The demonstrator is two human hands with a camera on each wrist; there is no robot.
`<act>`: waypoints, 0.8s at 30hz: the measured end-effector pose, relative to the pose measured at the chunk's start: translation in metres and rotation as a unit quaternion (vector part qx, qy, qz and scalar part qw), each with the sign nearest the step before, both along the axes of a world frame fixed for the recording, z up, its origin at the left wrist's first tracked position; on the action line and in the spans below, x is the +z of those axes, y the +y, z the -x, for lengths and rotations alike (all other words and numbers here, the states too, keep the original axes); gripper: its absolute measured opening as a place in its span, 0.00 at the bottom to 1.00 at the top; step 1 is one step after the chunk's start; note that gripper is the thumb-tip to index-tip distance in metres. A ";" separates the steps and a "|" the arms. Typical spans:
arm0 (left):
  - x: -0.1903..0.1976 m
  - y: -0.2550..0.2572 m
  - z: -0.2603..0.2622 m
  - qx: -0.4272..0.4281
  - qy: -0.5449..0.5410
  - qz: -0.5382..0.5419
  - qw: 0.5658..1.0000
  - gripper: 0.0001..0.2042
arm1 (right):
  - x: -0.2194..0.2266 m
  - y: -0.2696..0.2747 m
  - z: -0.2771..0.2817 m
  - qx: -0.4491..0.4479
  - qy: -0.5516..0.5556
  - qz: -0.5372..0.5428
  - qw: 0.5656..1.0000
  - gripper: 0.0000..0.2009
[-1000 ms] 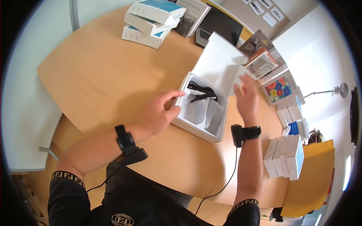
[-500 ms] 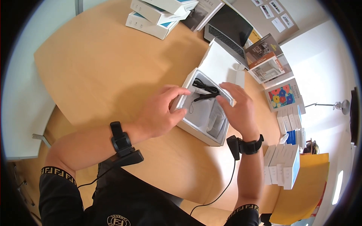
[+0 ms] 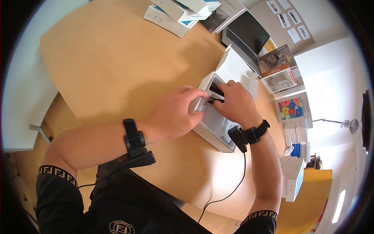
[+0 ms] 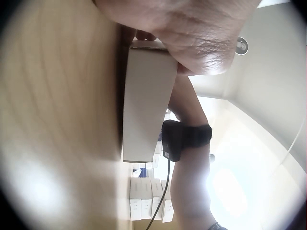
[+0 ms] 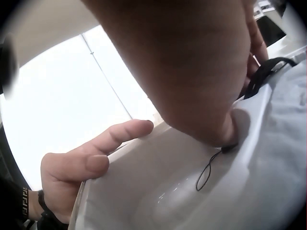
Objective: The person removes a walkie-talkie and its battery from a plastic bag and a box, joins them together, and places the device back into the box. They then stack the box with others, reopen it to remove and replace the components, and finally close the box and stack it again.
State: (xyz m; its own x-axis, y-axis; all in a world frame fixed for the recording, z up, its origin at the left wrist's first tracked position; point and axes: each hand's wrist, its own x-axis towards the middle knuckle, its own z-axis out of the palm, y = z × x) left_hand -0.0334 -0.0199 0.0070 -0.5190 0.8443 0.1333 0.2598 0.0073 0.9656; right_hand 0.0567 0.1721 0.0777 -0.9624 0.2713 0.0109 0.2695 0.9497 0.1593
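Note:
An open white box (image 3: 213, 137) sits on the table, its lid (image 3: 233, 68) folded back on the far side. My left hand (image 3: 175, 113) grips the near left wall, thumb and index finger over the rim. Inside the box, my right hand (image 3: 238, 102) has its fingers and thumb around a black cable (image 5: 263, 75), partly hidden by the hand. A thin black cord loop (image 5: 204, 176) hangs below the right thumb in the right wrist view. Clear wrapping (image 3: 227, 125) lies toward the box's near end.
Stacked white-and-blue boxes (image 3: 171, 19) stand at the table's back, near an open laptop (image 3: 249, 33). Upright books (image 3: 278, 76) line the right side, with more white boxes (image 3: 292, 177) nearer me. A black wire (image 3: 233, 191) trails from the right wrist camera.
My right hand has come from beside the lid, over the box's right rim and down into the box onto the cable. My left hand has stayed at the left wall.

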 end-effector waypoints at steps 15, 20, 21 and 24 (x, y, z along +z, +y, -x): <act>-0.014 0.005 -0.004 0.020 0.055 -0.018 0.998 0.20 | -0.004 -0.016 0.017 -0.045 -0.085 -0.045 0.994 0.08; -0.019 0.008 -0.005 0.038 0.076 -0.044 0.995 0.20 | -0.015 0.001 0.015 0.032 -0.078 -0.091 0.992 0.08; -0.019 0.008 -0.005 0.039 0.075 -0.045 0.995 0.20 | -0.015 0.003 0.014 0.033 -0.079 -0.092 0.992 0.08; -0.019 0.007 -0.004 0.039 0.074 -0.041 0.996 0.20 | -0.012 0.008 0.011 0.027 -0.059 -0.092 0.994 0.10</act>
